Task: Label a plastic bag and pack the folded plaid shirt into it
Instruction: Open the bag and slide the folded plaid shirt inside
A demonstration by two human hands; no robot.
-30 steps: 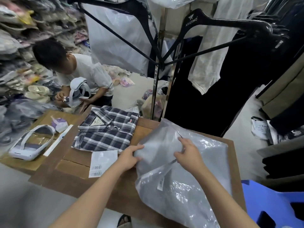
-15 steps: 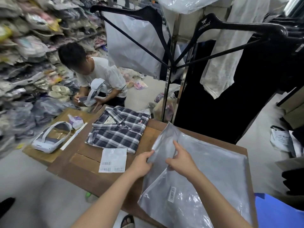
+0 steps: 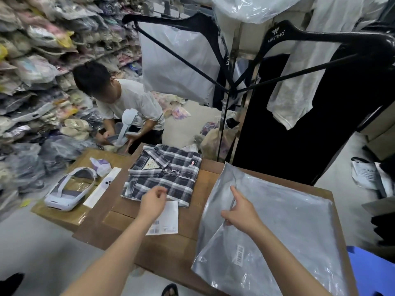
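A grey plastic bag lies flat on the right half of the cardboard tabletop. My right hand rests on the bag's left edge, index finger stretched out, pinning it down. The folded dark plaid shirt lies at the table's far middle. In front of it is a white label sheet with barcodes. My left hand hovers over the label's top edge and the shirt's near hem, fingers loosely curled, holding nothing.
A white headset, a white strip and a crumpled purple bag lie on a lower box at left. A person bends behind the table. Black hangers and garments hang overhead. A blue stool stands at right.
My left hand has left the bag's edge and moved left to above the label and shirt hem. The bag has settled flatter. My right hand stays on the bag.
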